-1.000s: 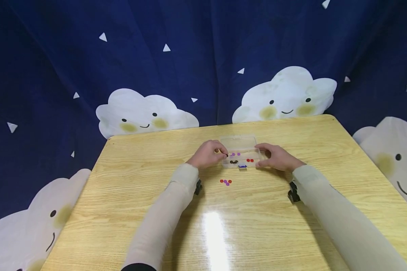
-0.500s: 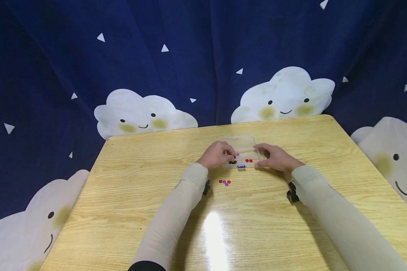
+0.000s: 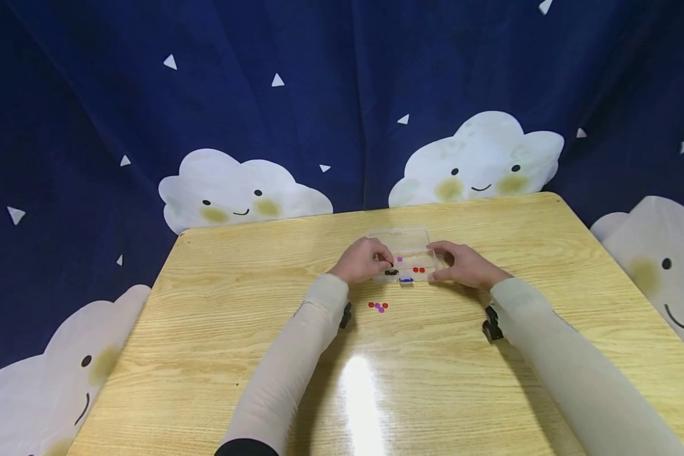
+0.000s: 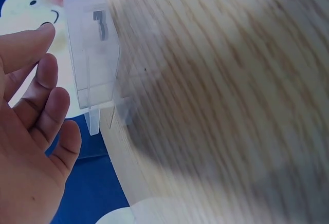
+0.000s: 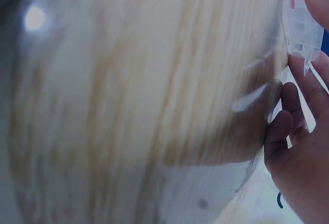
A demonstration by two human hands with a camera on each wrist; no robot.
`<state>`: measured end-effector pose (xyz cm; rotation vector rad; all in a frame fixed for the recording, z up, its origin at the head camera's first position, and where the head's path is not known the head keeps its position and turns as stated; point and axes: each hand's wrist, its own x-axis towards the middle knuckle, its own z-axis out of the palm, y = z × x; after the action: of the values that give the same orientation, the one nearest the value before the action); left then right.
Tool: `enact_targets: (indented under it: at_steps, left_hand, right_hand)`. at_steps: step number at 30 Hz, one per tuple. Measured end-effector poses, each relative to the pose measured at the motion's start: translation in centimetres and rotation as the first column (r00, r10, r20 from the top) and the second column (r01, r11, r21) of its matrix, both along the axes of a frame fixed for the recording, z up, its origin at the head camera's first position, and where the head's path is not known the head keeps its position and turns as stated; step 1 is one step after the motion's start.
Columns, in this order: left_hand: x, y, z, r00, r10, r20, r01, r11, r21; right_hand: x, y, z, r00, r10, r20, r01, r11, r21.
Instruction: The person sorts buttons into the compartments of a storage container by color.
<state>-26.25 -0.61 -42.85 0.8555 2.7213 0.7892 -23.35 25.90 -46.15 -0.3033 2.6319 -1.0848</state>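
Note:
A clear plastic compartment box (image 3: 413, 239) stands with its lid raised toward the back of the table. My left hand (image 3: 360, 259) is over its left part, thumb and index finger pinching a small black bead (image 4: 47, 25). Inside the box are two red beads (image 3: 418, 270) on the right, several black beads (image 3: 391, 273) at the front left and a purple bead (image 3: 399, 259) behind. At the front edge sits a blue clasp (image 3: 406, 280). My right hand (image 3: 462, 265) grips the box's right end between thumb and fingers. The left hand hides the box's left end.
In front of the box, a small group of loose red and purple beads (image 3: 379, 306) lies on the wooden table (image 3: 433, 367). A dark blue curtain (image 3: 296, 114) with clouds hangs behind the table's back edge.
My left hand has moved right, farther over the box, with the black bead pinched in it, and has stayed nearly still since. The right hand holds the box as before.

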Motion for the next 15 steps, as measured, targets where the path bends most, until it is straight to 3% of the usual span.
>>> enact_targets:
  at_steps: [15]
  left_hand:
    - [-0.01, -0.17, -0.46, 1.000, -0.006, -0.007, 0.006, 1.000, 0.006]
  right_hand:
    - [-0.05, -0.03, -0.03, 1.000, -0.008, 0.014, 0.008, 1.000, 0.011]
